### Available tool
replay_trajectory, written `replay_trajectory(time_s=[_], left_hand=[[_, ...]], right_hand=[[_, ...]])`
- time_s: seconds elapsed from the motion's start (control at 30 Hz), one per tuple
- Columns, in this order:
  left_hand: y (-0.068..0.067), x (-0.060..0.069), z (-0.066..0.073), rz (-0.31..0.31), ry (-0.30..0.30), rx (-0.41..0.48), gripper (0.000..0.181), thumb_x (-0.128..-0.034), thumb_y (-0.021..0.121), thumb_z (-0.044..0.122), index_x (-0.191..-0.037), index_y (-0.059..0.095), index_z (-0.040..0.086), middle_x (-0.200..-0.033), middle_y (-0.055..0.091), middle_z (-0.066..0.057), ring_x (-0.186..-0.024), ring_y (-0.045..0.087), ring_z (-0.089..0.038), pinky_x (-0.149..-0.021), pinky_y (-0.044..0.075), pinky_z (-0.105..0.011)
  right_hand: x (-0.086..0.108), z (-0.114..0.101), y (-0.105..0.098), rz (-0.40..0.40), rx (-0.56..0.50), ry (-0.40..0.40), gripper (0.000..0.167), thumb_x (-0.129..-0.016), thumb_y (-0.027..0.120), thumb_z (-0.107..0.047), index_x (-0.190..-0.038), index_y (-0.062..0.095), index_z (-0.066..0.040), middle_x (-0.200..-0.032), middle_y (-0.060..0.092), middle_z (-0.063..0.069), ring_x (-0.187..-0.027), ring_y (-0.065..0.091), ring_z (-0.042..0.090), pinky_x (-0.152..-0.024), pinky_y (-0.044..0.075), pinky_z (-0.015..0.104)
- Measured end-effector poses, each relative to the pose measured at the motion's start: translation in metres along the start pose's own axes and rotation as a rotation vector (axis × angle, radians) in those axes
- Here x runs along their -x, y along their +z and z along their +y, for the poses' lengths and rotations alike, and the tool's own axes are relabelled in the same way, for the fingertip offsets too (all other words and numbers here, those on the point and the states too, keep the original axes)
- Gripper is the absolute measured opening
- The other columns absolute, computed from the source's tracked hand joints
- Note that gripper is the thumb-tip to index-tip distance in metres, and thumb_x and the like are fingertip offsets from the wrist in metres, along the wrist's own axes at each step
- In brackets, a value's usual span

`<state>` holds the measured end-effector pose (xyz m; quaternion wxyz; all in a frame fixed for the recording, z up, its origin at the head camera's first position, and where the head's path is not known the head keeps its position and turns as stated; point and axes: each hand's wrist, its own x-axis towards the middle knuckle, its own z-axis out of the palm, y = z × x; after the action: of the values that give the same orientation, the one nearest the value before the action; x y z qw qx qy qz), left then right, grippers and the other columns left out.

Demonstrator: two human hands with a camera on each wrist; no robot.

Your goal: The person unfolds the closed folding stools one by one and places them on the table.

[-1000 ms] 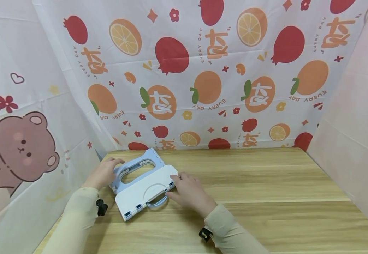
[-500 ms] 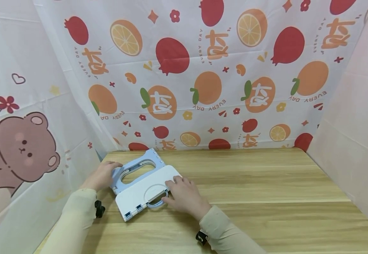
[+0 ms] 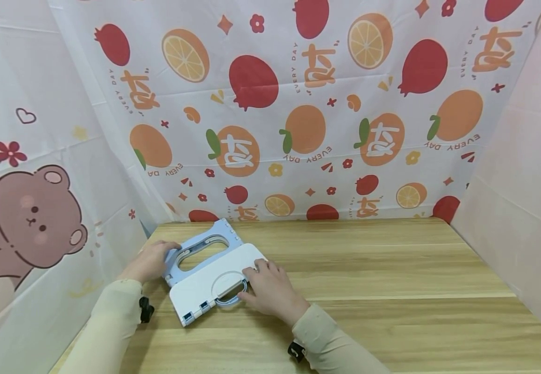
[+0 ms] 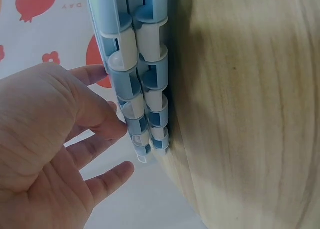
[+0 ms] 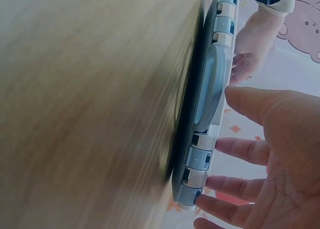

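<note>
We see a frame (image 3: 234, 241) of pale powder blue joined to a white panel (image 3: 204, 283), with a light blue ring (image 3: 229, 303) at the panel's edge. On the hinges (image 4: 127, 84) we find blue and white sections alternating. The table (image 3: 392, 270) is honey-toned wood, streaked with darker brown grain. Behind it, our back curtain (image 3: 270, 124) is white, printed with oranges, red fruit, green leaves, yellow and red flowers, and orange and white lettering. The left curtain (image 3: 102, 171) is whitish with a brown bear; the right one (image 3: 523, 197), pale pink-white. We note cream sleeves (image 3: 109, 317) and black wrist gadgets (image 3: 146, 309).
</note>
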<state>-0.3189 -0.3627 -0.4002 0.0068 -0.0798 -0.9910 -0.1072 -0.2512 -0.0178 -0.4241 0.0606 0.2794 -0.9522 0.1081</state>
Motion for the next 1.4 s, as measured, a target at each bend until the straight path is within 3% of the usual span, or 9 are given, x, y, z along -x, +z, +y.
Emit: replay_trajectory(time_s=[0.23,0.7,1.03,1.23,1.4], left_hand=[[0.002,-0.001,-0.002,0.001,0.021,0.001,0.050,-0.0899,0.065,-0.011,-0.139,0.065,-0.002,-0.143,0.060,-0.038,-0.136,0.052,-0.062,-0.114,0.041,-0.075],[0.005,0.002,-0.003,0.009,0.011,0.001,0.052,-0.0885,0.065,-0.013,-0.140,0.066,-0.001,-0.144,0.060,-0.037,-0.135,0.054,-0.059,-0.112,0.044,-0.075],[0.007,0.004,0.000,0.015,0.022,-0.015,0.054,-0.0859,0.065,-0.013,-0.139,0.066,-0.002,-0.140,0.062,-0.037,-0.131,0.057,-0.058,-0.109,0.047,-0.073],[0.011,0.004,0.003,0.040,0.058,-0.034,0.051,-0.0852,0.067,-0.011,-0.136,0.066,-0.003,-0.133,0.065,-0.036,-0.125,0.062,-0.056,-0.107,0.050,-0.070],[0.012,0.006,0.009,0.034,0.040,-0.037,0.053,-0.0847,0.067,-0.010,-0.137,0.066,-0.002,-0.130,0.066,-0.036,-0.119,0.065,-0.054,-0.105,0.051,-0.070]], right_hand=[[0.000,0.000,-0.001,0.007,0.015,-0.019,0.057,-0.102,0.070,-0.053,-0.145,0.065,-0.018,-0.147,0.061,0.013,-0.132,0.060,0.031,-0.108,0.055,0.049],[0.000,-0.001,-0.002,0.021,0.039,-0.039,0.056,-0.101,0.071,-0.052,-0.143,0.066,-0.015,-0.144,0.063,0.013,-0.129,0.062,0.028,-0.109,0.056,0.042],[0.000,-0.001,-0.005,-0.018,-0.014,-0.011,0.057,-0.102,0.071,-0.049,-0.146,0.064,-0.014,-0.151,0.059,0.014,-0.140,0.057,0.030,-0.118,0.051,0.042],[0.001,0.004,-0.006,-0.041,-0.053,0.016,0.055,-0.102,0.072,-0.046,-0.146,0.063,-0.014,-0.154,0.056,0.015,-0.144,0.054,0.031,-0.121,0.049,0.044],[0.002,0.008,-0.005,-0.043,-0.074,0.027,0.056,-0.102,0.072,-0.046,-0.146,0.062,-0.014,-0.156,0.055,0.016,-0.145,0.054,0.033,-0.119,0.051,0.046]])
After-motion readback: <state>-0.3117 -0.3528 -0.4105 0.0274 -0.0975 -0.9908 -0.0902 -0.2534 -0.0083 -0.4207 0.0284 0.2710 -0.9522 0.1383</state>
